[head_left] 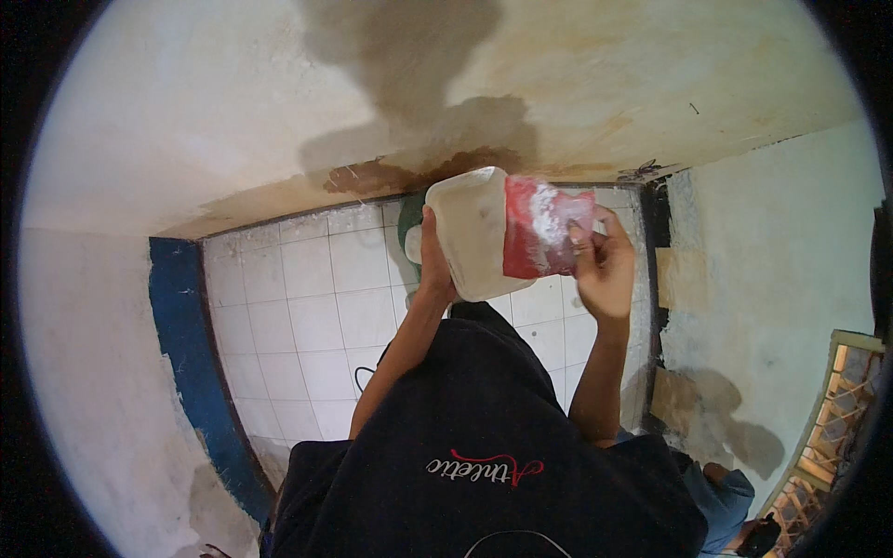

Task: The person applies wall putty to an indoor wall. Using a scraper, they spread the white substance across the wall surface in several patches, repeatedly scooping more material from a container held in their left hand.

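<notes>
My left hand grips the left side of a whitish rectangular plastic tub, its fingers partly hidden under it. The tub is tilted in front of my chest. My right hand is closed on the right edge of a flat red plastic piece, pinched between thumb and fingers. White paste or powder is smeared over that piece, and it covers the tub's right part. Whether it is a packet or a spreader I cannot tell.
A stained wall rises ahead, brown patches along its foot. White tiles cover the floor. Behind the tub shows a green object. A blue painted strip stands left. At lower right are blue clothing and a lattice window.
</notes>
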{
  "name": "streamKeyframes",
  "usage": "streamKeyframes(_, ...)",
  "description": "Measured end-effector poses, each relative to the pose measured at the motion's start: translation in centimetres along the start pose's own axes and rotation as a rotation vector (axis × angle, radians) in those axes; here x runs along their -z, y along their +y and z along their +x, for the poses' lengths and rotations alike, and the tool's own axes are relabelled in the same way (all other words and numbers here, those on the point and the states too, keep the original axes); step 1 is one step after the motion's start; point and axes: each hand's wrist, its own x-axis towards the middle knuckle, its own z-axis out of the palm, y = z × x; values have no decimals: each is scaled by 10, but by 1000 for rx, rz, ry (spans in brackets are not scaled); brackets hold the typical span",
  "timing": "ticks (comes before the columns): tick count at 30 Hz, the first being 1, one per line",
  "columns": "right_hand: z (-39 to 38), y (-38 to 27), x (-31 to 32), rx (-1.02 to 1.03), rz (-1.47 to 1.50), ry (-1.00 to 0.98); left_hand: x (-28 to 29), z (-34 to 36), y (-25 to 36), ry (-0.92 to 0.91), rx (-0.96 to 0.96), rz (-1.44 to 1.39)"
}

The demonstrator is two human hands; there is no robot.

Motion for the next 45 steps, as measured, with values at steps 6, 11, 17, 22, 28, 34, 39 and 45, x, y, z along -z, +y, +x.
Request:
streamKeyframes(6,54,15,33,272,-745,-16,-45,59,-66,-28,-79,-124)
streamKeyframes(11,69,24,39,361,-768,14,-54,68,-74,-8,-120,-81)
streamKeyframes(17,54,33,7,343,-713,-5,-28,57,-53,-93,-78,-75)
streamKeyframes(22,41,34,-25,300,-747,-35,-8,49,-37,-75,-52,-140)
streamKeyframes(28,52,80,-49,430,-541,-15,13,49,-37,16,-115,-2)
streamKeyframes(34,38,59,-72,522,-539,125,35,48,-32,-29,-51,-131)
streamKeyframes(39,27,66,-92,549,-659,0,48,43,-21,-12,-41,-160)
streamKeyframes(45,29,80,-110,530,-776,-90,68,36,-12,54,-59,13)
